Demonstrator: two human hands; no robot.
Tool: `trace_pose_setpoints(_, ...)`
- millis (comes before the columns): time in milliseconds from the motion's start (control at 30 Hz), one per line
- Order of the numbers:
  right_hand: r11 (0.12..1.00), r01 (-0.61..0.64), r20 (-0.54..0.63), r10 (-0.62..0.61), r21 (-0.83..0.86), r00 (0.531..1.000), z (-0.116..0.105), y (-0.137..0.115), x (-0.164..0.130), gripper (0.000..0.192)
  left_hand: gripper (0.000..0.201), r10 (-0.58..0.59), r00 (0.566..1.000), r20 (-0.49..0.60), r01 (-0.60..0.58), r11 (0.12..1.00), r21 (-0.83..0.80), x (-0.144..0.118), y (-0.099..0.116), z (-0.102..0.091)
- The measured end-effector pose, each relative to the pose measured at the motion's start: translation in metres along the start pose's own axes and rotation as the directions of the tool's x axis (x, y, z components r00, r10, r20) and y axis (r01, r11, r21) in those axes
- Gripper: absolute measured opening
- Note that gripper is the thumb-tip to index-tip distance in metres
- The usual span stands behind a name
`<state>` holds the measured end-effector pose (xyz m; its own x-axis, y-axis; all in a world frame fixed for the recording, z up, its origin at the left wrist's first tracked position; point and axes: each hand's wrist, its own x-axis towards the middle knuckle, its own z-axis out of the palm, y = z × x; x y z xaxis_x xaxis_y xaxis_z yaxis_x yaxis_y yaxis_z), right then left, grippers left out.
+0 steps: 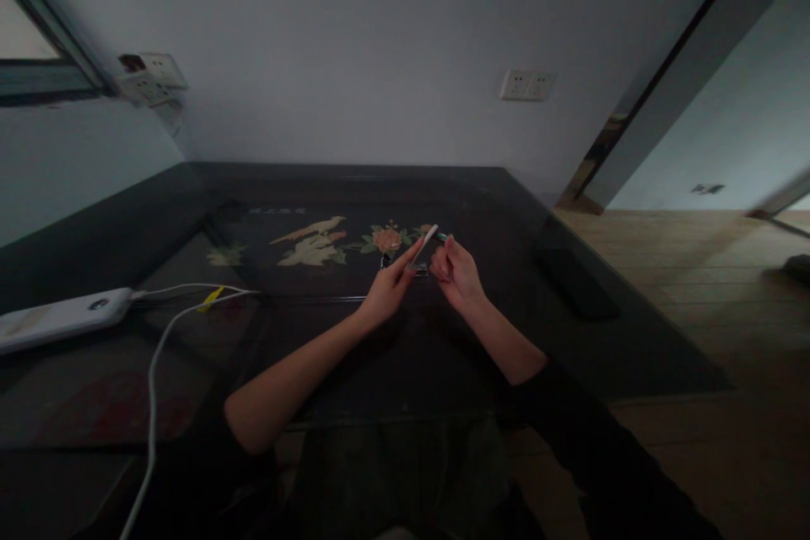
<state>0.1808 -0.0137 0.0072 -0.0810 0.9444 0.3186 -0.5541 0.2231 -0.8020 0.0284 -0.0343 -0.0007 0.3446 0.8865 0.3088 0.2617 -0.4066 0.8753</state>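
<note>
Over the middle of the dark glossy table [443, 354], my left hand [391, 283] is closed on a thin, flat, pale object [428, 238], seen nearly edge-on and tilted up to the right. My right hand [459, 272] is beside it with curled fingers and the thumb on top. From its thumb a small thin greenish piece [441, 236] points toward the pale object's upper end; I cannot tell whether they touch. A small shiny clear or metallic item [420, 270] lies on the table between my hands.
A white power strip [69, 316] lies at the left, with a white cable [153, 380] that has a yellow tag [213, 298]. A dark flat slab [579, 283] rests at the right. Wall sockets [527, 85] sit above the table's far edge.
</note>
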Motion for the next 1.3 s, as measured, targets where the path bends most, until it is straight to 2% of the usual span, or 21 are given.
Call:
trace_pose_setpoints(233, 1.0, -0.008, -0.011, 0.007, -0.02, 1.0, 0.001, -0.002, -0.001, 0.046, 0.058, 0.017, 1.0, -0.019, -0.018, 1.0, -0.016, -0.002, 0.002, 0.003)
trace_pose_setpoints(367, 1.0, 0.005, -0.014, -0.006, -0.028, 1.0, -0.001, -0.001, 0.0, 0.035, 0.057, 0.068, 0.997, 0.026, -0.067, 0.997, -0.042, -0.005, 0.006, 0.006)
trace_pose_setpoints(533, 0.999, -0.009, -0.063, 0.006, -0.043, 0.998, -0.002, 0.001, 0.0, 0.036, 0.057, 0.131, 0.99, 0.055, -0.127, 0.989, -0.071, -0.008, 0.01, 0.009)
trace_pose_setpoints(733, 1.0, 0.0, -0.034, -0.001, -0.021, 0.999, -0.001, -0.001, 0.0, 0.034, 0.057, 0.103, 0.993, 0.06, -0.1, 0.994, -0.048, -0.007, 0.01, 0.007)
trace_pose_setpoints(900, 1.0, 0.007, 0.01, -0.007, 0.002, 1.0, 0.0, 0.0, 0.0, 0.034, 0.058, 0.079, 0.997, 0.021, -0.078, 0.996, -0.029, -0.004, 0.002, 0.004)
trace_pose_setpoints(1033, 1.0, -0.002, -0.013, 0.002, -0.021, 1.0, 0.001, 0.0, -0.001, 0.037, 0.059, 0.038, 0.999, -0.001, -0.038, 0.999, 0.003, -0.002, -0.002, 0.002)
trace_pose_setpoints(1300, 0.998, -0.01, -0.042, 0.008, -0.063, 0.999, 0.003, -0.004, -0.002, 0.038, 0.059, 0.087, 0.996, 0.023, -0.086, 0.995, -0.048, -0.006, 0.005, 0.008)
